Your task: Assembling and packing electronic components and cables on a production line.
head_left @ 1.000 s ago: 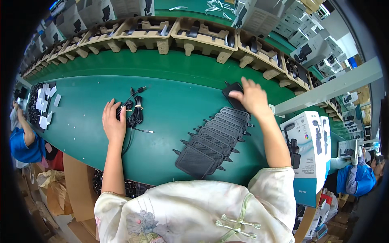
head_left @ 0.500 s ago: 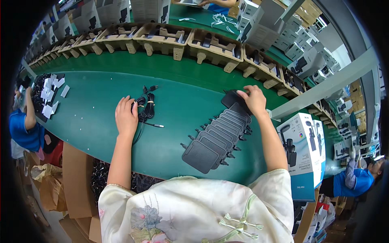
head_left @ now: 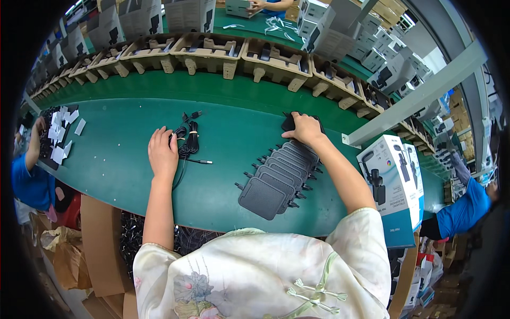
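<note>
My left hand (head_left: 163, 152) lies on the green table, its fingers and thumb closed at the edge of a coiled black cable (head_left: 180, 133). Beside it is a second coil (head_left: 193, 139), bound with a light tie; plug ends stick out near both. My right hand (head_left: 305, 129) grips a black flat panel (head_left: 288, 123) at the far end of a row, covering much of it. The other dark mesh-faced panels (head_left: 261, 198) overlap in a slanting row toward me, with small pegs jutting from their sides.
Brown moulded trays (head_left: 207, 53) holding dark parts line the far side. Printed boxes (head_left: 390, 186) stand at the right, near a grey metal post (head_left: 419, 95). White paper pieces (head_left: 59, 130) lie far left. Co-workers in blue are at left, right and far side.
My right hand has shifted left, and the far panel under it has moved slightly left too. My left hand stays by the cables. The whole view has tilted a little.
</note>
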Demonstrator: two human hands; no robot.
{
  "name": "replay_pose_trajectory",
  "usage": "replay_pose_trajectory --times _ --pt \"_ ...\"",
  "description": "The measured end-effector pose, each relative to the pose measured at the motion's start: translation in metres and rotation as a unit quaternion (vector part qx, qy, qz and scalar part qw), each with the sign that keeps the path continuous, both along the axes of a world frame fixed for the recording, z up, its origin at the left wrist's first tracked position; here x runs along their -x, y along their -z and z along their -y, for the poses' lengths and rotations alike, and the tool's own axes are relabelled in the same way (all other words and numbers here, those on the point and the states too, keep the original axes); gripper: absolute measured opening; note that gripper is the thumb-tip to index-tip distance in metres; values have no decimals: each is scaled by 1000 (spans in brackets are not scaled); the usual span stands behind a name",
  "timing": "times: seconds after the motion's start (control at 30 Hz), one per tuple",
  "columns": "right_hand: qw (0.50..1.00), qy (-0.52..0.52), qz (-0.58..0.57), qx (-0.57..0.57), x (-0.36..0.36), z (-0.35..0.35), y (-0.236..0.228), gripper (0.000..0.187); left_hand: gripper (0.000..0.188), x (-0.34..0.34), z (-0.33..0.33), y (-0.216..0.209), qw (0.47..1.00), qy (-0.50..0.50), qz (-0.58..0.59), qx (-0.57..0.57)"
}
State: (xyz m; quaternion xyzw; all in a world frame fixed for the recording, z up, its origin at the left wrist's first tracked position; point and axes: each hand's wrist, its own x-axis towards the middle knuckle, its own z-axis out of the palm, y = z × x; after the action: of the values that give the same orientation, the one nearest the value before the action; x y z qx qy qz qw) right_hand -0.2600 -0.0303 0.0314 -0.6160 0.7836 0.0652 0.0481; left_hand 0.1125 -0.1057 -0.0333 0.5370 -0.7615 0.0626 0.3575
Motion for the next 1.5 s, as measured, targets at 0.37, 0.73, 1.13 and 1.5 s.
replay_pose_trajectory --times 0.37,0.73,1.13,1.5 --pt "966 40 136 218 36 -6 -25 33 19 -1 4 -2 1000 -7 7 0" --pt "645 169 306 680 249 74 -62 31 16 4 2 -9 1000 0 6 -24" --pt "880 308 -64 357 240 98 -26 29 15 4 6 -12 999 -5 27 -35" --pt "818 439 -95 361 314 72 5 36 15 7 9 -18 999 11 10 -46"
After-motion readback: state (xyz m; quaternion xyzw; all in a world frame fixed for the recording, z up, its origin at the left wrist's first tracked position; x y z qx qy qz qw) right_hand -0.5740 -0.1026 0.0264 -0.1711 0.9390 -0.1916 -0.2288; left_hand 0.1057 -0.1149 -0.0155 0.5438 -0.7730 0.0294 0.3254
